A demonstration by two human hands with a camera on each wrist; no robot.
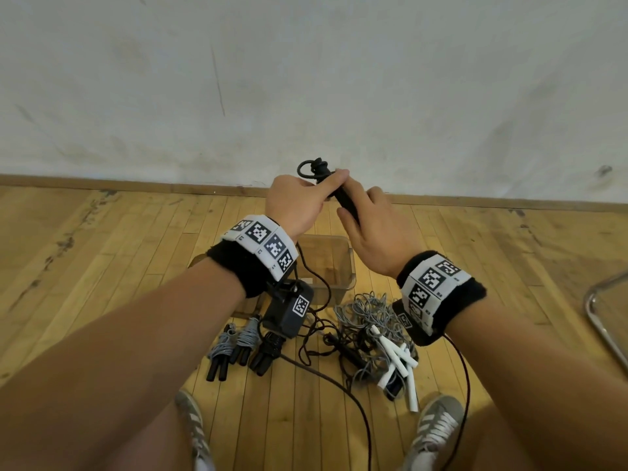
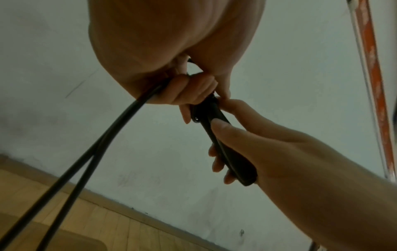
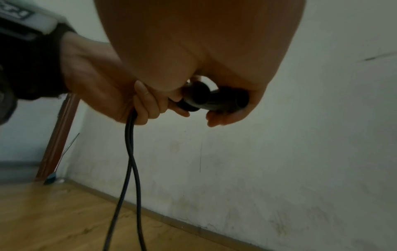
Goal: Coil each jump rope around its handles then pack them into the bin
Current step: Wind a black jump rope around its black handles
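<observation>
Below my hands (image 1: 339,212) sits the bin (image 1: 334,266). Coiled ropes (image 1: 238,348) lie under my left wrist, tangled ropes (image 1: 373,328) under my right.

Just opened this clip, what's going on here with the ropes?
A person is winding a black jump rope around its handles. The right hand grips the paired handles; the left hand holds the cord at their top, its loose length hanging to the floor. Below, three coiled ropes lie beside the clear bin, which looks empty, and a tangled pile waits.
</observation>
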